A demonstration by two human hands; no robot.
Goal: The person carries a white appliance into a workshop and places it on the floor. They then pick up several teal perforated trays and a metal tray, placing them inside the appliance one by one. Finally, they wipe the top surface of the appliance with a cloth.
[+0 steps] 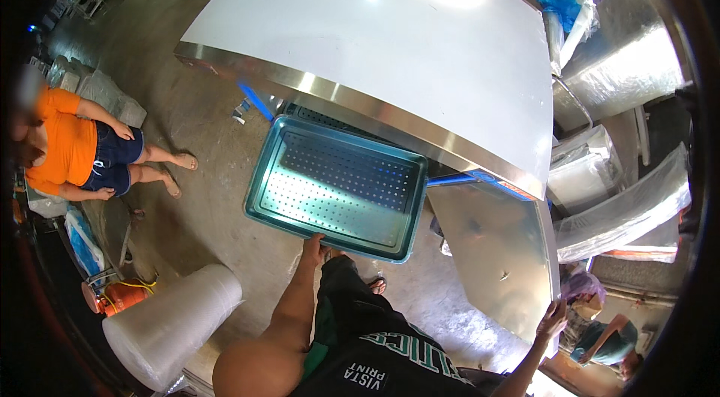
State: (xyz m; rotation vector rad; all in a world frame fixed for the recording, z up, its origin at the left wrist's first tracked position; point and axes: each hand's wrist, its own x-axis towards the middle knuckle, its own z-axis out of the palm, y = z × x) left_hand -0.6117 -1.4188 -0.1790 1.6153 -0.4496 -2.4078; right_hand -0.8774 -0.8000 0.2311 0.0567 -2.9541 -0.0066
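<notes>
- Standing near the person, I see the left hand clamped on the near rim of a perforated metal tray, fingers curled over the lip; the tray hangs straight ahead of that hand, half tucked beneath the tabletop.
- Judging by its look, the tray is rigid sheet steel with a smooth rolled rim: stiff, not fragile, likely moderately heavy and a bit slick, with a bluish film on it. One hand at mid-rim could let it tip; the two short ends seem the steadier grip.
- Beyond the tray and between the hands, a steel side panel drops from the tabletop edge.
- Farther right, the right hand wraps that panel's lower corner, fingers closed around the thin edge, well apart from the tray.
</notes>
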